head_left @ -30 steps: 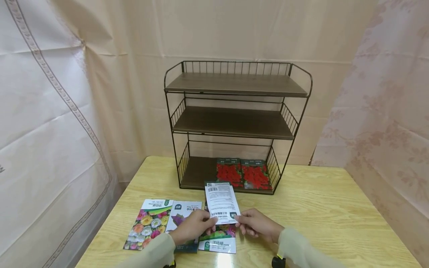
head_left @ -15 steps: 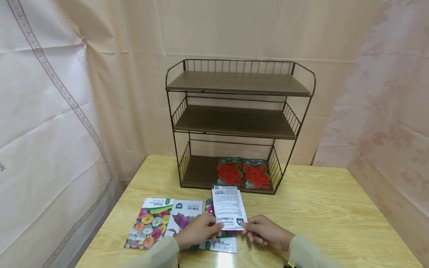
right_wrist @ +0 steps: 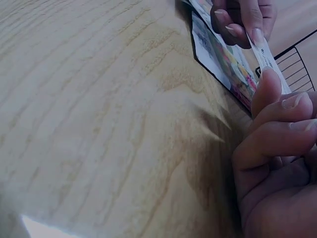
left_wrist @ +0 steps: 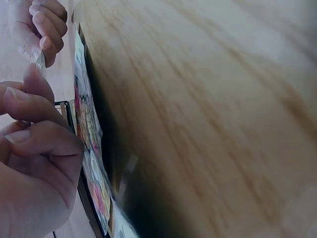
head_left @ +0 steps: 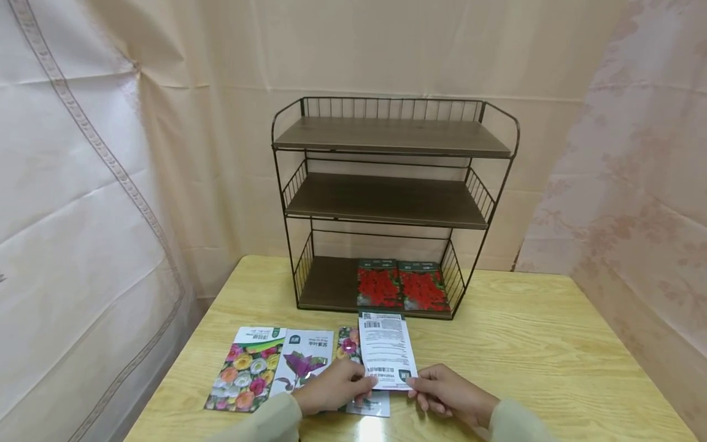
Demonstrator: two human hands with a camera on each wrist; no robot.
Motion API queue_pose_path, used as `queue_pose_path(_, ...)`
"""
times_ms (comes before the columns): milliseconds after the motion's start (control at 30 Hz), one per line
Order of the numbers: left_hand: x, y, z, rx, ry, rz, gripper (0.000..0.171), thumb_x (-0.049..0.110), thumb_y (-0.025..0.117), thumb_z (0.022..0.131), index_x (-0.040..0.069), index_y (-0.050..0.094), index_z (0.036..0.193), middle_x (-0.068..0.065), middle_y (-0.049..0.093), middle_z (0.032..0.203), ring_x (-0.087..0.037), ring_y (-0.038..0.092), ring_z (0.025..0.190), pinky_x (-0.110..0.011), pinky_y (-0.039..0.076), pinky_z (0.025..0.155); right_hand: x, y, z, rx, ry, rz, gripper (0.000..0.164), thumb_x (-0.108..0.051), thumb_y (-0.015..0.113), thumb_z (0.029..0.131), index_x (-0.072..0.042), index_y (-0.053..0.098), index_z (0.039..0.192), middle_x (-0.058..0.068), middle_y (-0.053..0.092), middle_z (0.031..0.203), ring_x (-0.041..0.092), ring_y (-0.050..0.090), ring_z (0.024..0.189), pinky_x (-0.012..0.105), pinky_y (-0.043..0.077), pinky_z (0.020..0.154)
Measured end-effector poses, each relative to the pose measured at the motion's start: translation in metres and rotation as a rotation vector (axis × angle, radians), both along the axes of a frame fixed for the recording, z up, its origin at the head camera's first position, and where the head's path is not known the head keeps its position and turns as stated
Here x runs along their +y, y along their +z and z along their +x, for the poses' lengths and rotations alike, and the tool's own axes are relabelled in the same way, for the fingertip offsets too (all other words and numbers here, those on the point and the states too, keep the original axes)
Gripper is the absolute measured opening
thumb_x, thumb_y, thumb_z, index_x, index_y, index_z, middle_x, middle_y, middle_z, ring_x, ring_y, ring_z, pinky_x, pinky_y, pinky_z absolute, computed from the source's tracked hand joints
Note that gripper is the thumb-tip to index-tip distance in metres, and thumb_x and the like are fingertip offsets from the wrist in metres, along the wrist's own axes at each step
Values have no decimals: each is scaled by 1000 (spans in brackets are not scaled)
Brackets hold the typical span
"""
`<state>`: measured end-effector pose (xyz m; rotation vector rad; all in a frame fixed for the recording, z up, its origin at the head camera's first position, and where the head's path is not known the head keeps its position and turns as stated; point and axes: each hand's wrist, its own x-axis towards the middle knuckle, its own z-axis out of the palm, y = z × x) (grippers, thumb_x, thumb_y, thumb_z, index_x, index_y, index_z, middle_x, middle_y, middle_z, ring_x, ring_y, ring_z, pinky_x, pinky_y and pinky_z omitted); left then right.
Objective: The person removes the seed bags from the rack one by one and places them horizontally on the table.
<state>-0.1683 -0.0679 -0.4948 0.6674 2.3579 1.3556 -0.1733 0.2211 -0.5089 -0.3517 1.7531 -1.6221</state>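
Observation:
Both hands pinch the near corners of a white seed packet [head_left: 385, 350], printed back up, with its near end raised off the table. My left hand [head_left: 338, 387] grips the near left corner, thumb on top; my right hand [head_left: 450, 393] has the near right corner. A dark edge at the far end hints at another packet beneath, though I cannot tell. Partly covered below lies a flower seed packet [head_left: 348, 345]. To the left are a packet with colourful flowers [head_left: 245, 374] and one with a purple plant [head_left: 301, 362]. In the right wrist view, the held packet [right_wrist: 270, 62] appears edge-on.
A three-tier rack [head_left: 386, 199] with dark boards stands at the back of the wooden table [head_left: 525, 344]. Two red-flower packets [head_left: 379, 285] lie side by side on its bottom board, towards the right. Cloth curtains [head_left: 221, 153] hang behind and at the sides.
Both hands have moved right and towards the person with the white packet. More of the flower packet beneath it now shows on its left. The other packets have stayed put.

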Motion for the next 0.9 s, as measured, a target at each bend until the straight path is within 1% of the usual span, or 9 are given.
queue_pose_path(67, 3, 1, -1, 14, -20, -5, 36, 32, 63, 104, 12, 71, 74, 6, 63, 60, -2, 52, 56, -19, 37, 53, 3, -1, 2, -9, -5, -5, 35, -29, 58, 106, 4, 67, 98, -4, 62, 69, -1, 39, 45, 15, 32, 41)
queue_pose_path(167, 7, 2, -1, 32, -42, -14, 35, 31, 63, 103, 13, 71, 74, 7, 63, 60, -1, 54, 57, -18, 39, 54, 7, -3, 6, -32, -17, -10, 33, -28, 59, 106, 3, 67, 98, -4, 62, 69, -2, 39, 45, 14, 32, 41)
queue_pose_path(367, 11, 2, 3, 32, -64, -39, 34, 31, 64, 103, 14, 71, 75, 8, 63, 61, -1, 53, 54, -18, 41, 52, 13, -4, 12, -69, -29, -24, 32, -28, 60, 105, 2, 67, 97, -5, 62, 69, -2, 39, 45, 14, 31, 41)
queue_pose_path(600, 14, 0, 5, 37, -69, -72, 36, 34, 63, 103, 16, 70, 73, 10, 61, 60, -1, 51, 52, -19, 42, 51, 16, -2, 18, -64, -21, -46, 31, -25, 57, 106, 3, 67, 97, -6, 62, 69, -3, 39, 44, 13, 31, 40)
queue_pose_path(800, 20, 0, 4, 82, -65, -88, 38, 34, 63, 103, 17, 67, 69, 13, 58, 58, 0, 49, 50, -19, 43, 51, 20, 3, 20, -70, -29, -39, 32, -26, 57, 107, 3, 67, 98, -5, 62, 69, -2, 39, 45, 14, 31, 41)
queue_pose_path(900, 22, 2, 4, 85, -72, -84, 39, 33, 63, 104, 16, 67, 69, 14, 57, 57, 1, 48, 49, -18, 43, 51, 22, 3, 20, -71, -26, -34, 32, -26, 57, 107, 4, 66, 98, -5, 62, 69, -2, 39, 45, 14, 31, 41)
